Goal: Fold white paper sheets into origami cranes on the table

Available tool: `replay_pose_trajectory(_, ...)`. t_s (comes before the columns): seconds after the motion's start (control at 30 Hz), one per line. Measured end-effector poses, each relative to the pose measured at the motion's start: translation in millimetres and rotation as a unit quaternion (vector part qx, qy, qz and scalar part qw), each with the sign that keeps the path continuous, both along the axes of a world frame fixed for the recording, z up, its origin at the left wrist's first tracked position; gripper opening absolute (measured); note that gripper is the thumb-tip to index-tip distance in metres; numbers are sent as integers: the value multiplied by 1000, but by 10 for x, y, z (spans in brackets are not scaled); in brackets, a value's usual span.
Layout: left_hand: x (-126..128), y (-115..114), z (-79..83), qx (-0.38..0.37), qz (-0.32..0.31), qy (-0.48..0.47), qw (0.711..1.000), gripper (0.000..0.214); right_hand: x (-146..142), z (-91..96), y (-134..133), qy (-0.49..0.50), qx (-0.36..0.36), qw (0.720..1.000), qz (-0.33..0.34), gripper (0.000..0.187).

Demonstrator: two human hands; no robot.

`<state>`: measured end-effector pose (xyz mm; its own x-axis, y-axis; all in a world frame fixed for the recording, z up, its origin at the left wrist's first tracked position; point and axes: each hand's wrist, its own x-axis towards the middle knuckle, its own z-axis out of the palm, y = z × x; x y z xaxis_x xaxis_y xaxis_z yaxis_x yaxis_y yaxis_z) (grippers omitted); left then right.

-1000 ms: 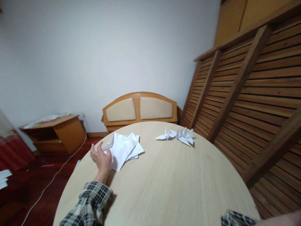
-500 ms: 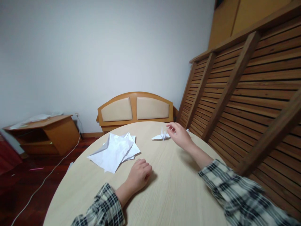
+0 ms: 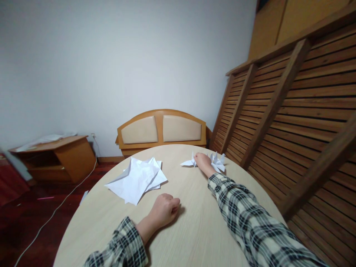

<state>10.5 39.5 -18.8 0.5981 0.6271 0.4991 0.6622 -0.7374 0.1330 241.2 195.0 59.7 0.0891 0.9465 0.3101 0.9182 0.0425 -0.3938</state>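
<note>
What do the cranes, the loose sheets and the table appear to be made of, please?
Cranes: thin white matte paper, with sharp folded wings and points. Sheets: the same plain white paper, creased and lying nearly flat. Table: pale wood or wood-look laminate, smooth with a low sheen; fine straight grain lines show, but which of the two is unclear.

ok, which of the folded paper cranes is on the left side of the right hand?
The lone crane left of the right hand, toward the loose paper pile. The other cranes cluster on the hand's other side.

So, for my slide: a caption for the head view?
Right hand reaches paper cranes; left fist rests on table.
</note>
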Motion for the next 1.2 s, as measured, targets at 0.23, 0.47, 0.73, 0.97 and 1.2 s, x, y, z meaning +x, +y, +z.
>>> replay_pose_trajectory(0.23,-1,-10,28,-24,5,2,1000,25,-189,177,-343,67,48,988,132,25)
replay_pose_trajectory(0.47,-9,-25,47,-49,26,10,998,24,-307,99,-1035,392,17,868,305,23)
replay_pose_trajectory(0.73,-52,-128,180,-110,128,-49,984,33,-519,-268,-1529,635,-96,734,223,41)
replay_pose_trajectory(0.97,-113,-189,213,-180,138,-178,957,40,-537,-534,-1660,638,-119,728,220,40)
replay_pose_trajectory(1.2,-152,-97,96,-211,128,-288,925,37,-533,-605,-1708,619,-165,725,253,38)
